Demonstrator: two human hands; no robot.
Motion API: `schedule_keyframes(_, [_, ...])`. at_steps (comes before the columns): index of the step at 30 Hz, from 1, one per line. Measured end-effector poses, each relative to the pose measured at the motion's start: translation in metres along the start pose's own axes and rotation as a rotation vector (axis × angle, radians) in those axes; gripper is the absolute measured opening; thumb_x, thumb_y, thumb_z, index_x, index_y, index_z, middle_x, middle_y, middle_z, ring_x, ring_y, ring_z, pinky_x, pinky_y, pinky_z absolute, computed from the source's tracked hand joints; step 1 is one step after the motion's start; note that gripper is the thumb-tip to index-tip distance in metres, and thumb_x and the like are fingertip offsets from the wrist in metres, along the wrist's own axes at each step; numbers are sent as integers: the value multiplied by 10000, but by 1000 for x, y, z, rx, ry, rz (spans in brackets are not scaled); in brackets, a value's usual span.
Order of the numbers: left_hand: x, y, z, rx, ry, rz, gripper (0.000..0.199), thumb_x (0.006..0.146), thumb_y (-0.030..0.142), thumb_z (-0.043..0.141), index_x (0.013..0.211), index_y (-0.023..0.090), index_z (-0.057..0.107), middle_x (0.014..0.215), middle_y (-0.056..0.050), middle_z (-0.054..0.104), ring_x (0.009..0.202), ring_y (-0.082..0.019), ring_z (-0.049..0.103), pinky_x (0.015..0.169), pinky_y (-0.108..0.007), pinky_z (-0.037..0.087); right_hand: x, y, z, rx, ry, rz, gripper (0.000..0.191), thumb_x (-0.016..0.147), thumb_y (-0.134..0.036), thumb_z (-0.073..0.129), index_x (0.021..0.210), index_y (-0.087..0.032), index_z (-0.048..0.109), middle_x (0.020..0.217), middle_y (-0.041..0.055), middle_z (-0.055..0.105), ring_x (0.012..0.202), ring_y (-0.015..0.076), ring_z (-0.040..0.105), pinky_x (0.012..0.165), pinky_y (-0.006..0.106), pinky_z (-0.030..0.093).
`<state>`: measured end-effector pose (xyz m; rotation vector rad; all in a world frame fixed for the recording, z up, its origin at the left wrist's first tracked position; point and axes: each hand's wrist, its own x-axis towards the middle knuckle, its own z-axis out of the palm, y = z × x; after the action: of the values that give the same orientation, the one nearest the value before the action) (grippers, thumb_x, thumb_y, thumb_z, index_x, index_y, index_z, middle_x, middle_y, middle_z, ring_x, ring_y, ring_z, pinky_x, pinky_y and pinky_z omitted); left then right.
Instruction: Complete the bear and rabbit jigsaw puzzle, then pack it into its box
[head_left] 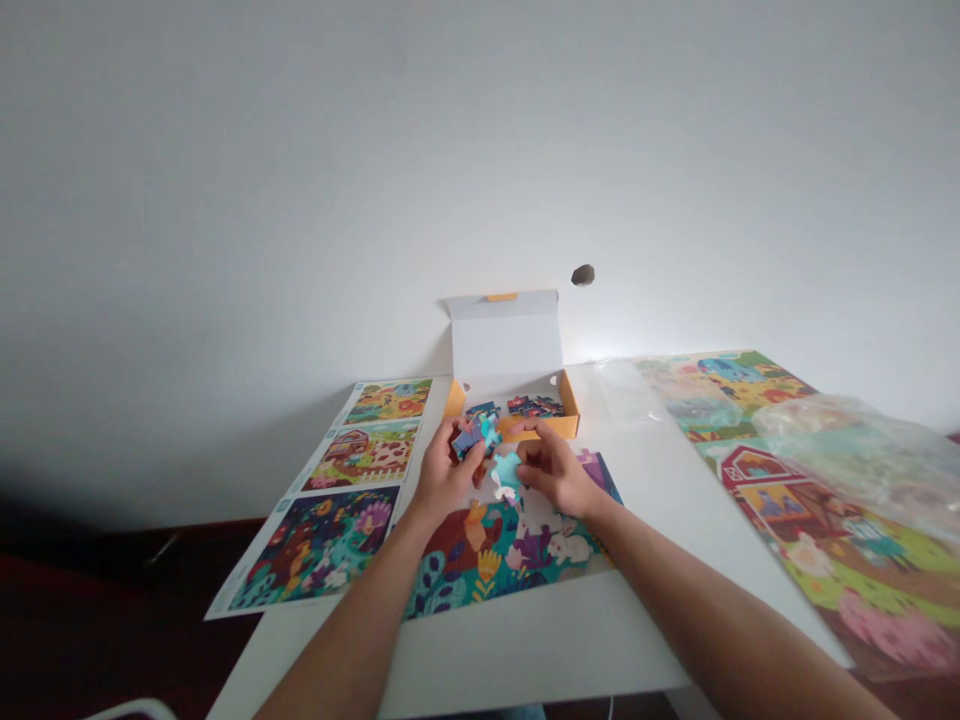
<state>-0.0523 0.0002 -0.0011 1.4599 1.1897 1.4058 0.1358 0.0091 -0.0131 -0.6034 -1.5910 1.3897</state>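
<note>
My left hand [448,470] is closed round several puzzle pieces [472,437] in blue and purple. Between the thumb and fingers of my right hand [556,470] is a turquoise puzzle piece [506,472] with a white rabbit figure at its lower edge. Both hands are above a partly joined jigsaw puzzle [480,560] with animals and flowers on a dark teal ground. Part of that puzzle is hidden under my hands. Just behind them stands an open box [541,428] with more loose pieces [534,407] inside.
A printed picture sheet [330,500] with three scenes lies at the left, overhanging the table edge. Along the right are a farm puzzle [832,560] and crumpled clear plastic bags [862,440]. The white table [495,660] meets a wall [480,150] with a small hole [583,275].
</note>
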Motion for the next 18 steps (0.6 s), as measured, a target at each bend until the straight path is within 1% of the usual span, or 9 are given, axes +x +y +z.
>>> schedule_keyframes(2, [-1,1,-1,-110,-68,-77,312,761,350,666,932,226,435,687,76,512,393,-61,486,386,-190,427,2,2,0,-6,90,-33,388,780,-221,592,1120,-239,408,645,-75,446,554,99,433,540,224,329])
schedule_keyframes(5, [-5,4,0,-222,-198,-183,379,738,355,690,1011,233,457,768,48,567,442,-84,532,398,-214,455,5,5,0,-86,210,-29,386,786,-255,612,1107,-235,399,636,-71,485,579,120,485,560,232,362])
schedule_keyframes(8, [-7,6,3,-154,-308,-244,388,730,361,697,1030,213,501,763,27,593,526,-109,557,463,-230,476,5,4,2,-219,224,-23,379,797,-302,613,1112,-230,414,638,-65,518,558,120,495,536,223,360])
schedule_keyframes(10, [-6,5,4,-23,-302,-199,305,733,349,699,934,183,540,748,20,591,602,-115,562,546,-228,479,3,-1,2,-429,226,-30,270,811,-339,602,1028,-218,495,634,-49,545,535,113,486,523,222,338])
schedule_keyframes(11, [-6,4,5,37,-287,-167,274,732,342,701,884,172,549,747,19,590,635,-116,561,584,-226,475,3,-4,1,-568,246,-31,192,827,-358,582,940,-209,541,628,-35,557,533,113,487,526,227,326])
schedule_keyframes(12, [-5,2,5,82,-277,-143,255,733,339,699,848,166,551,742,20,588,658,-119,560,610,-225,470,3,-7,-1,-714,282,-25,176,849,-374,551,838,-200,568,620,-19,568,538,115,494,535,235,318])
schedule_keyframes(14, [-3,-1,5,120,-286,-134,243,743,340,688,834,163,548,726,24,584,660,-121,559,630,-229,462,3,-14,-10,-978,371,22,318,899,-394,467,682,-190,579,622,17,599,573,129,530,569,252,313])
schedule_keyframes(15, [-3,-2,4,125,-291,-142,243,746,340,685,839,163,548,723,24,585,654,-122,560,631,-232,461,3,-16,-15,-1081,409,69,368,916,-397,433,654,-190,587,639,32,622,595,139,552,586,259,314])
schedule_keyframes(18, [-3,-5,3,118,-285,-159,247,750,343,681,863,159,562,744,10,607,666,-133,579,641,-241,463,3,-19,-29,-1295,401,256,368,910,-401,442,678,-194,638,734,68,683,690,178,610,636,273,334])
